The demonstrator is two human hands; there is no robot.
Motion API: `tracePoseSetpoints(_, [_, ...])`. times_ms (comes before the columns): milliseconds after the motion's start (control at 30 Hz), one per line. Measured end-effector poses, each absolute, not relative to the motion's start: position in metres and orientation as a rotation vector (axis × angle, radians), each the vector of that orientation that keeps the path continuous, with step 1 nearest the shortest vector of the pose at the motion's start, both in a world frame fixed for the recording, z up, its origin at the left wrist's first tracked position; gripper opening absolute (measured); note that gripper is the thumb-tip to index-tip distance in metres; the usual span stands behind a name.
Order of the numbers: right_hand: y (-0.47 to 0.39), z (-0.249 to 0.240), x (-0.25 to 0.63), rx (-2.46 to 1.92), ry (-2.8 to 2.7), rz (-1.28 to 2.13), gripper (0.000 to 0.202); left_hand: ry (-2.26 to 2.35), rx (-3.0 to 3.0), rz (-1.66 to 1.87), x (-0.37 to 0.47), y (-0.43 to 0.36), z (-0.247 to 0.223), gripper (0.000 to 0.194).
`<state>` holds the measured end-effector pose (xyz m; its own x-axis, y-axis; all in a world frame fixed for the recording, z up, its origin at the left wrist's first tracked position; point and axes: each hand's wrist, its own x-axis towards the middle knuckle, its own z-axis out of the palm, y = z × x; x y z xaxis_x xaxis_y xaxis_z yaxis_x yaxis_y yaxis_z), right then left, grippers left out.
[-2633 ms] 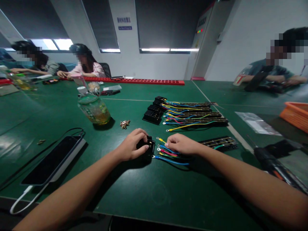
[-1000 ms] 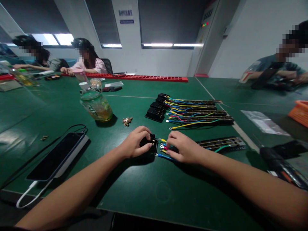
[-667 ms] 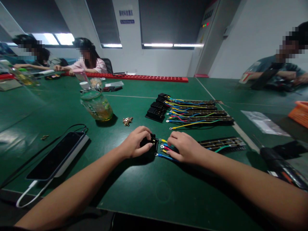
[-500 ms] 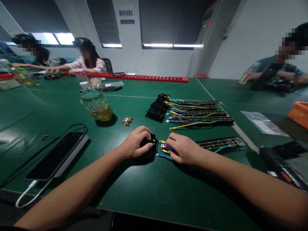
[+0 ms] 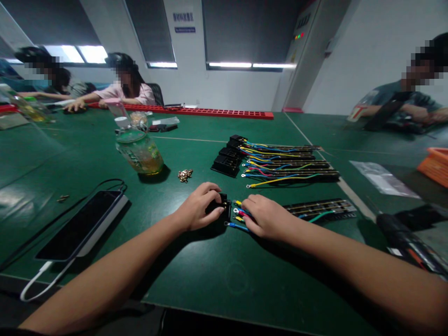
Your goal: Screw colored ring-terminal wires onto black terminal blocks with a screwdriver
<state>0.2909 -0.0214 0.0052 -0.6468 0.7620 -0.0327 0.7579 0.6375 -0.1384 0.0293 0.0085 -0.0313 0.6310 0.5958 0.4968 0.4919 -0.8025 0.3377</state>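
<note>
Left hand has a small black plastic block gripped, right hand closed round blue, red and yellow ring-tipped wires just beside it.

A pale wall stretching right across the back here; dark blinds hanging low over the windows, bright white light squeezing out beneath them; a small sign up there between two blinds; over to the right, a tall cabinet showing red and green lights; a black chair beyond the broad green table, its top catching a soft sheen.
</note>
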Motion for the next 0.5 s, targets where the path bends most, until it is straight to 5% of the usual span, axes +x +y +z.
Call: tracePoseSetpoints(500, [-0.0201, 0.0074, 0.2877, -1.514, -2.823, 0.23, 0.031, 0.907, 2.668, 0.918, 0.0318, 0.0093, -0.0312, 0.014])
